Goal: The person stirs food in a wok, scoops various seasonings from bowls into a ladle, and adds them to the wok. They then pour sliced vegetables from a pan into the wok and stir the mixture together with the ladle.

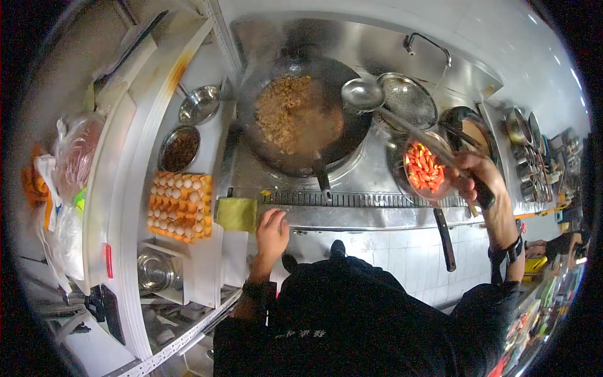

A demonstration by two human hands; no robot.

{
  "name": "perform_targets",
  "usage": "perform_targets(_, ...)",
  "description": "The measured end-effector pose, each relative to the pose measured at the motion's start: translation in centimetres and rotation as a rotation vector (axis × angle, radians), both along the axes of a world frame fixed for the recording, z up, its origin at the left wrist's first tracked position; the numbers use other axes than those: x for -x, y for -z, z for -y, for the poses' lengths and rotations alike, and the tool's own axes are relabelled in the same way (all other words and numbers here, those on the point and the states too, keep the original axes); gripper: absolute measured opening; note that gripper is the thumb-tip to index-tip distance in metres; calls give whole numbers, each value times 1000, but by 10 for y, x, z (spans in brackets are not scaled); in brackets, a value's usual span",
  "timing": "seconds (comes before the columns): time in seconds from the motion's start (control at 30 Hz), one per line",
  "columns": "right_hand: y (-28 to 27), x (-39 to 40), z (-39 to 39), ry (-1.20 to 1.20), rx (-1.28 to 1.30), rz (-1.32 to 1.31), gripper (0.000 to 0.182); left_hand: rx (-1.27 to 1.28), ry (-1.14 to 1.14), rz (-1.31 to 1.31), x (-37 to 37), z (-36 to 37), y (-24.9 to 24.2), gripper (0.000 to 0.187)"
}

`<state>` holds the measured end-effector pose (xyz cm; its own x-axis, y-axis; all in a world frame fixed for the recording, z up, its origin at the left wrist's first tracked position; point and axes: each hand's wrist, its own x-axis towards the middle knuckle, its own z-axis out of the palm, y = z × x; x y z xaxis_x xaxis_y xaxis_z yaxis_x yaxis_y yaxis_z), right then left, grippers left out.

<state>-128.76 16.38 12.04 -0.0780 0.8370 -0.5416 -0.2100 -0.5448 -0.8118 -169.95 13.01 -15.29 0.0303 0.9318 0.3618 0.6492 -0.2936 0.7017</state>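
My right hand point(482, 178) is wrapped round the handle of a metal ladle point(363, 95), whose bowl hangs over the right rim of a large dark wok point(254, 147). Browned, crumbly food point(286, 113) lies inside the wok, partly veiled by steam. Below my right hand, a strainer of cut red peppers point(424, 168) rests with its dark handle pointing toward me. At the stove's front edge, my left hand point(272, 234) is beside a folded green cloth point(237, 214); its fingers look curled, and whether they hold anything is unclear.
An egg tray point(180, 206), a bowl of dark flakes point(179, 149) and a steel bowl point(200, 105) stand on the left. Behind the peppers sits a round mesh strainer point(408, 100) under a faucet point(429, 44). Another person's arm point(538, 244) shows at far right.
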Motion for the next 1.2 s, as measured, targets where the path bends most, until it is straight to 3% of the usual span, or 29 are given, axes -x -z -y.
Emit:
perform_targets(0.1,-12,58,3,-15,107,-72,16,3,-14,-14,8,4,-4,21)
perform_targets(0.13,9,55,-1,-77,195,-206,14,-19,-19,-23,11,5,-7,21)
perform_targets(0.2,25,75,-14,-190,235,-211,12,-66,-23,-43,17,10,-11,20)
perform_targets(0.27,19,114,-25,-194,219,-166,12,-45,-27,-28,23,19,-8,19)
perform_targets(0.4,66,151,-78,-282,98,-194,13,-34,-33,-39,25,33,-27,20)
perform_targets(0.53,78,191,-134,-276,-41,167,13,-54,-31,-44,20,41,-35,21)
perform_targets(0.6,135,169,-201,-429,-420,459,12,-44,-31,-47,16,46,-38,23)
perform_targets(0.67,85,189,-181,-364,-460,515,13,-161,4,-101,11,43,-46,23)
perform_targets(0.77,126,137,-223,-416,-638,1039,18,-174,60,-87,-1,39,-59,22)
perform_targets(0.8,102,133,-205,-417,-598,1273,21,-197,62,-107,-4,34,-59,22)
perform_targets(0.87,99,100,-184,-343,-964,1502,23,-249,75,-145,-11,18,-59,22)
perform_targets(0.97,80,57,-145,-307,-744,1526,28,-271,43,-223,-24,-15,-65,23)
perform_targets(1.1,114,-26,-118,-308,-701,1583,35,-304,2,-438,-35,-63,-60,20)
perform_targets(1.13,136,-49,-118,-319,-749,1788,32,-301,8,-454,-37,-71,-63,18)
perform_targets(1.2,156,-75,-119,-357,-291,1793,50,-291,23,-490,-39,-83,-68,13)
